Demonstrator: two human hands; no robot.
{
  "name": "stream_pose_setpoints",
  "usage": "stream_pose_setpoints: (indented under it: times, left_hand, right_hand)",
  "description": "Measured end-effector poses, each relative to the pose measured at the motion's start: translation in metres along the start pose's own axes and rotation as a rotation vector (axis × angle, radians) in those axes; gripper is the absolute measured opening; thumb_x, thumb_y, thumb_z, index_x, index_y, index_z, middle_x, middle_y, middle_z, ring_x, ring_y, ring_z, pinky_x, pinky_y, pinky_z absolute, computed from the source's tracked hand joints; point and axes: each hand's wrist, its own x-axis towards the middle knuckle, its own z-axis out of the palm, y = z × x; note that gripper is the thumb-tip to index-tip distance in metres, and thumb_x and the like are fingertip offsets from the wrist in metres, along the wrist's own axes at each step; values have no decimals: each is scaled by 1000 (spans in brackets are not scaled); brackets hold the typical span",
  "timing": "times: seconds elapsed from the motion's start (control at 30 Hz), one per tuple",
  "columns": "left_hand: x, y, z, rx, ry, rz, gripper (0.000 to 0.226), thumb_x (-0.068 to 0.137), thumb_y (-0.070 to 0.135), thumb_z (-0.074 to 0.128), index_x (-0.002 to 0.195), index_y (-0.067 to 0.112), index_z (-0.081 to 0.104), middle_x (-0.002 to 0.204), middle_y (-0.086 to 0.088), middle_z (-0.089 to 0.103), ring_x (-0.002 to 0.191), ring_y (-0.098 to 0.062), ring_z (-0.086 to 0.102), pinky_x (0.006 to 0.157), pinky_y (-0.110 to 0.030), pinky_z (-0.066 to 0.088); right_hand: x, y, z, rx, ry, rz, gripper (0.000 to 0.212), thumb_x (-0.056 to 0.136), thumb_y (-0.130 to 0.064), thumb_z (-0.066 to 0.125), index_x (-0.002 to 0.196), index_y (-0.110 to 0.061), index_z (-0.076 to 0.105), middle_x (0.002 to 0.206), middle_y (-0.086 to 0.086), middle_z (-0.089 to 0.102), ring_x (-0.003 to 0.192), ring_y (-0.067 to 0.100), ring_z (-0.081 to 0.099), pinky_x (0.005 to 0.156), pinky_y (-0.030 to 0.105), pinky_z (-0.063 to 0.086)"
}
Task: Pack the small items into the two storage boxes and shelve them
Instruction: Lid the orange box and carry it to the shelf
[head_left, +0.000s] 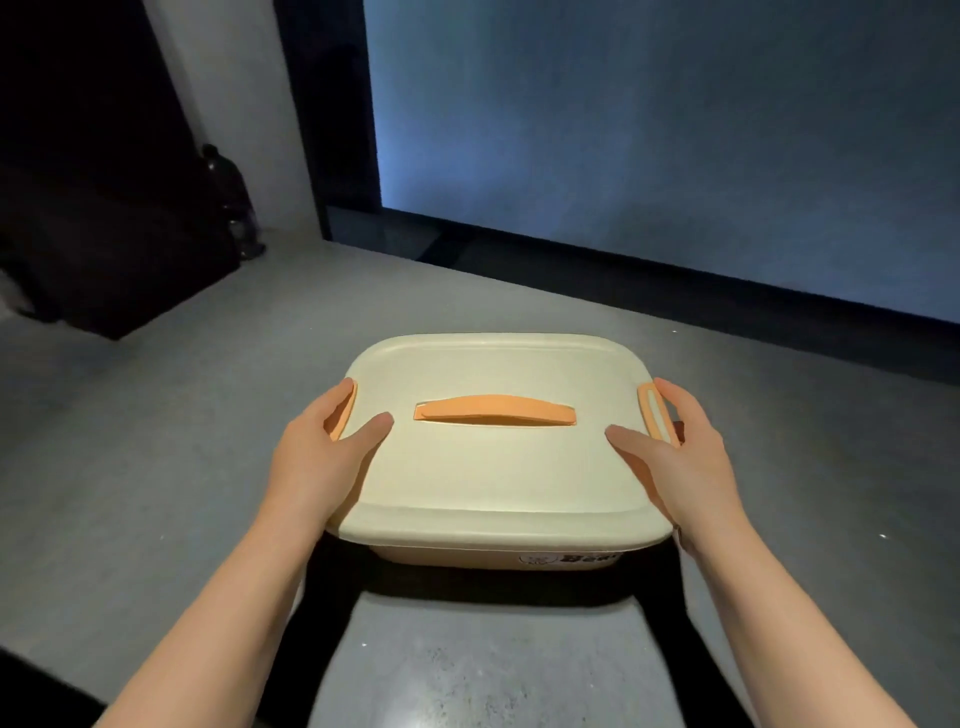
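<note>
— Cream plastic: what is the central object?

— Storage box (498, 467), rounded rectangular, lid closed. An orange handle (495, 410) lies flat in a recess at the middle of the lid. An orange side latch (657, 413) stands at the right edge; a matching left latch (343, 415) is mostly covered by fingers. A label with dark lettering shows on the near wall, partly cut off by the lid's rim.

— Where is the box?

— Held in front of the person, above a grey floor (130, 441), between both bare forearms. Whether its underside rests on anything cannot be told; a dark shadow lies beneath it.

— How does the left hand (317, 457) lie?

— Thumb flat on the lid, fingers curled down over the left edge at the latch, gripping the box's side.

— And the right hand (675, 457)?

— Mirrored: thumb on the lid surface, fingers wrapped over the right edge just behind the latch.

— What surrounds it?

— A large pale blue-grey panel (675, 130) with a dark lower border stands beyond the box. A dark bulky shape (93, 208) occupies the far left, with a dim bottle-like item (234, 202) beside it against a light wall.
</note>
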Motion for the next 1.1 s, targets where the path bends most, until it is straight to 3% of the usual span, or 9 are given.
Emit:
stream_pose_setpoints:
  times: [0.2, 0.33, 0.43, 0.53, 0.63, 0.73, 0.87, 1.1]
  left_hand:
    - [-46, -44, -97, 67, 304, -149, 65, 80, 40, 70, 139, 29, 44, 141, 6, 47, 127, -16, 45, 107, -38, 36]
    - [-102, -79, -173, 103, 556, -242, 68, 80, 42, 69, 140, 30, 41, 137, 7, 50, 122, -14, 48, 95, -27, 37]
    - [-164, -104, -229, 124, 758, -303, 69, 81, 37, 70, 141, 24, 41, 139, 6, 49, 126, -11, 46, 95, -22, 34]
    - [-243, -124, -279, 156, 940, -376, 68, 81, 37, 70, 141, 25, 41, 141, 4, 48, 128, -13, 45, 102, -30, 37]
    - [-333, -139, -319, 181, 1109, -503, 67, 83, 41, 66, 142, 30, 38, 142, 4, 46, 127, -20, 46, 100, -40, 41]
    - [-426, -149, -346, 171, 1288, -627, 66, 82, 43, 66, 141, 35, 38, 140, 4, 48, 121, -23, 51, 96, -39, 43]
    - [-548, -164, -363, 174, 1555, -733, 64, 81, 40, 68, 138, 29, 42, 133, 4, 53, 119, -20, 49, 85, -32, 38]
    - [-711, -178, -349, 136, 1864, -948, 63, 80, 36, 70, 137, 24, 45, 133, 1, 55, 120, -22, 50, 86, -29, 36]
  right_hand:
    - [-29, -29, 90, 26, -323, -119, 64, 75, -19, 77, 130, -35, 49, 105, -14, 57, 104, 23, 58, 93, 47, 49]
    - [-73, -66, 164, 61, -586, -227, 60, 74, -18, 79, 121, -40, 50, 100, -16, 57, 101, 23, 59, 90, 45, 49]
    - [-130, -92, 217, 77, -793, -327, 66, 69, -24, 82, 125, -38, 50, 101, -17, 58, 98, 18, 59, 84, 40, 50]
    - [-204, -112, 260, 105, -993, -410, 69, 65, -28, 82, 126, -35, 51, 105, -16, 60, 99, 14, 59, 82, 35, 50]
    - [-295, -124, 295, 113, -1171, -477, 73, 66, -24, 83, 131, -36, 50, 114, -13, 60, 105, 16, 59, 90, 41, 50]
    - [-396, -128, 316, 128, -1353, -496, 86, 55, -37, 83, 134, -39, 47, 121, -8, 60, 109, 19, 59, 93, 45, 50]
    - [-529, -131, 321, 141, -1606, -588, 80, 70, -18, 84, 139, -29, 46, 128, -2, 56, 115, 21, 54, 97, 43, 46]
    - [-715, -113, 299, 108, -1984, -685, 82, 67, -18, 85, 138, -34, 47, 128, -6, 55, 115, 19, 54, 99, 46, 46]
